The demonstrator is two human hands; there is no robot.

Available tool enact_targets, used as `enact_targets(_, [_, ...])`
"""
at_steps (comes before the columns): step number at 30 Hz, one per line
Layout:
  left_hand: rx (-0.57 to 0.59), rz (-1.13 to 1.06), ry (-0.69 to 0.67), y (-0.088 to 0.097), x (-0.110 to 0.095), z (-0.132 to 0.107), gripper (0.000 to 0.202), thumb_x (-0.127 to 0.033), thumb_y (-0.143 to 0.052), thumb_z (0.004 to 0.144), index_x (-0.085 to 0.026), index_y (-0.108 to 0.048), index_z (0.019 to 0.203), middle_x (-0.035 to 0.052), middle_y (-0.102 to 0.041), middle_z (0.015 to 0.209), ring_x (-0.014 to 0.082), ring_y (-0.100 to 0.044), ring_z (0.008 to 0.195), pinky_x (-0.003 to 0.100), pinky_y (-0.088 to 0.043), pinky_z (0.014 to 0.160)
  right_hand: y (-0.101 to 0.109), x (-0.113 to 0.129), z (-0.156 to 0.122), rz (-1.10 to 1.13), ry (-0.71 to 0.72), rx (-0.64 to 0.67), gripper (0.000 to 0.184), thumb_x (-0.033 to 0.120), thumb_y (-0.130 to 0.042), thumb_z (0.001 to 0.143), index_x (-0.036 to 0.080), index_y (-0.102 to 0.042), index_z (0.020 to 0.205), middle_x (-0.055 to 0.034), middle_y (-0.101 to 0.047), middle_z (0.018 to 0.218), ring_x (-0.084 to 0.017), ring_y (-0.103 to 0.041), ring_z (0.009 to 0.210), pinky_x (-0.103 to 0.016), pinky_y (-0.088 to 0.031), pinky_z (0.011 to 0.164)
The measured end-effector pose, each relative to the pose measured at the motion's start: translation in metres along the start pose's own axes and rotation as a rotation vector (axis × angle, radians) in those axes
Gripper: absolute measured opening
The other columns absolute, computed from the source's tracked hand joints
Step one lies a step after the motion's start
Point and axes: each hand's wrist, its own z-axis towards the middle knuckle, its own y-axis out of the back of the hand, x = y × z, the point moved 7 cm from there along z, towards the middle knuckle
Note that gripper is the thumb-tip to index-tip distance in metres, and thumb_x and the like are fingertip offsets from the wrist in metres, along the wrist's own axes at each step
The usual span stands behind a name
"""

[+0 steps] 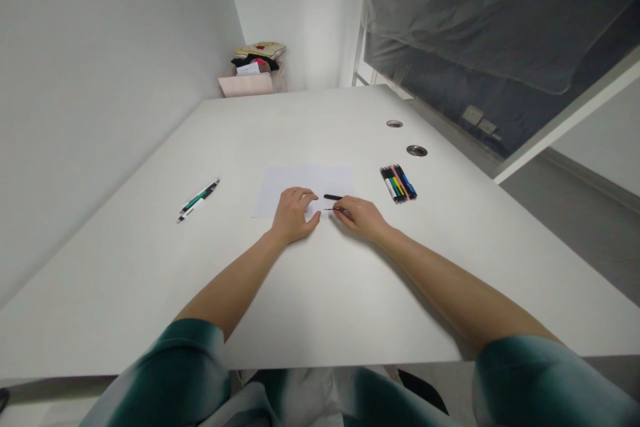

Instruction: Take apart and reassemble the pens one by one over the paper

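Note:
A white sheet of paper [270,181] lies on the table in front of me. Over its near edge rests my left hand [295,213], thumb and fingers apart with nothing between them. My right hand [357,215] pinches a thin dark stick [329,209], much like a pen refill, that points left toward my left thumb. Just beyond those fingers a short black pen part [331,197] lies on the paper, its right end close to the right hand's fingertips. Whether that hand touches it I cannot tell.
Several markers or pens [399,183] lie side by side to the right of the paper. Farther left are a few pens [199,200]. Two round metal fittings [417,151] are set in the white table [310,307]. A box [247,85] with cloths stands beyond its far edge.

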Motion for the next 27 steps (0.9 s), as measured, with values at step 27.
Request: enact_targets(27, [0.148, -0.165, 0.052, -0.016, -0.003, 0.000, 0.018, -0.026, -0.055, 0.087, -0.022, -0.071, 0.095, 0.0044, -0.075, 0.093, 0.0214, -0.065, 0.091, 0.042, -0.044, 0.092, 0.001, 0.004, -0.002, -0.018, -0.007, 0.009, 0.017, 0.025, -0.051, 0.090, 0.020, -0.067, 0.095, -0.0052, -0.068, 0.090, -0.017, -0.061, 0.076, -0.027, -0.039, 0.066])
